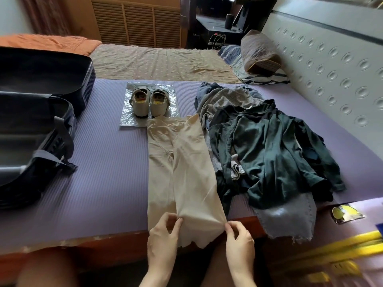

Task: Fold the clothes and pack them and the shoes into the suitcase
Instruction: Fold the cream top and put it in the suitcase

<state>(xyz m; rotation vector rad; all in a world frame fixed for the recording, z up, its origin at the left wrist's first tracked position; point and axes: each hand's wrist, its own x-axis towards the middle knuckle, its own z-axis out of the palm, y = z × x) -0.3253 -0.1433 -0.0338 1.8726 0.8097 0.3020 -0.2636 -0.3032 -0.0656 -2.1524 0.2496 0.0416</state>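
Observation:
Cream trousers (182,166) lie stretched out lengthwise on the purple mat (107,162), waist near the shoes, leg ends at the near edge. My left hand (163,237) pinches the left side of one leg's hem. My right hand (238,239) pinches its right corner. A pair of white shoes (149,102) stands on a clear plastic sheet (126,119) behind the trousers. A pile of clothes (267,141), with a dark green top uppermost and grey jeans (290,218) hanging over the edge, lies to the right. The open dark suitcase (37,125) sits at the left.
A grey padded headboard (331,75) runs along the right. A brown pillow (259,52) lies on striped bedding at the back right. An orange cover (47,42) lies behind the suitcase. The bed's wooden edge (103,247) is right in front of me.

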